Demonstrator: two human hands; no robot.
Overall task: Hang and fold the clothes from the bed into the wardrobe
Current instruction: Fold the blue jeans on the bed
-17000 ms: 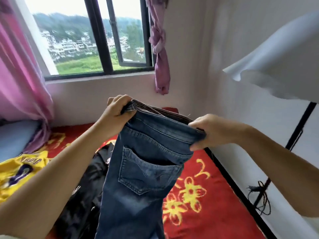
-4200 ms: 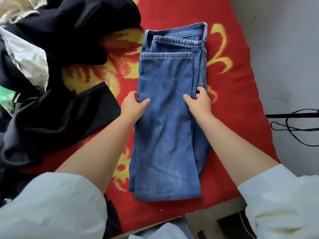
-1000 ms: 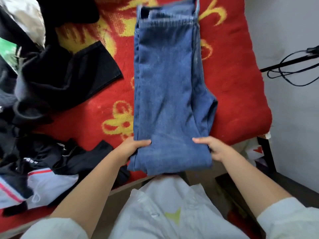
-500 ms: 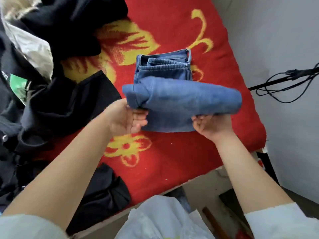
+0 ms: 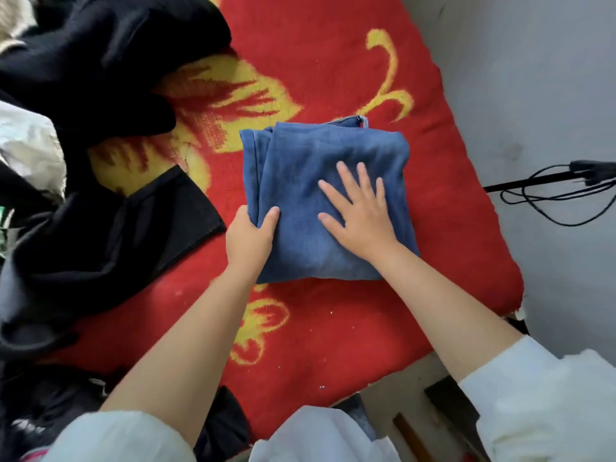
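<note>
The blue jeans (image 5: 300, 161) lie folded into a compact square on the red blanket (image 5: 333, 328) of the bed. My left hand (image 5: 248, 240) grips the bundle's near left edge, thumb on top and fingers underneath. My right hand (image 5: 360, 211) presses flat on the top of the fold with its fingers spread. The waistband peeks out at the far edge of the bundle.
A heap of black clothes (image 5: 100, 228) covers the left side of the bed, with a pale garment (image 5: 30, 151) among them. The grey wall (image 5: 550, 78) runs along the right, with a black cable and bar (image 5: 566, 185). The bed's near edge drops to the floor at the lower right.
The jeans' lower half, lifted in both hands half a second ago, now lies folded over the waistband end. My right hand has let go and pressed flat on top.
</note>
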